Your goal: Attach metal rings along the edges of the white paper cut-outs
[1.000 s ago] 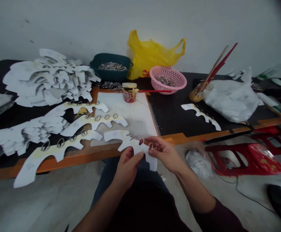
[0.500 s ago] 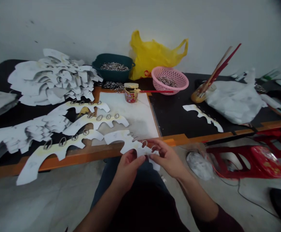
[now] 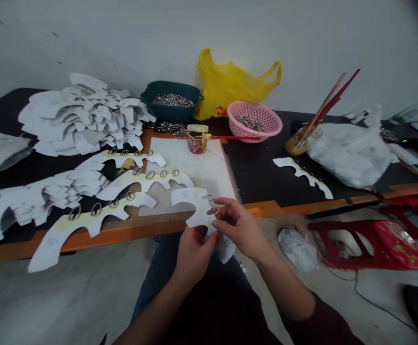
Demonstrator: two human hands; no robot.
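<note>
A curved white cut-out piece with metal rings [image 3: 196,213] is held over the table's front edge. My left hand [image 3: 196,249] grips its lower edge, thumb on top. My right hand [image 3: 239,225] pinches at the rings along the piece's right side; the exact spot under its fingertips is hidden. To the left lie similar white pieces, each with a row of upright rings and a yellowish glue-like band: one at the table edge [image 3: 86,218], one behind it [image 3: 147,182] and another farther back [image 3: 137,156].
Stacked white pieces [image 3: 83,115] cover the table's left. A green basket [image 3: 171,112] and a pink basket [image 3: 255,120] hold metal rings. A tin [image 3: 197,141] with a red brush stands on white paper [image 3: 212,167]. Red stools [image 3: 352,239] stand at right.
The held white piece has turned to point more toward me, its lower end swinging down. My right hand has shifted slightly up and left along the rings.
</note>
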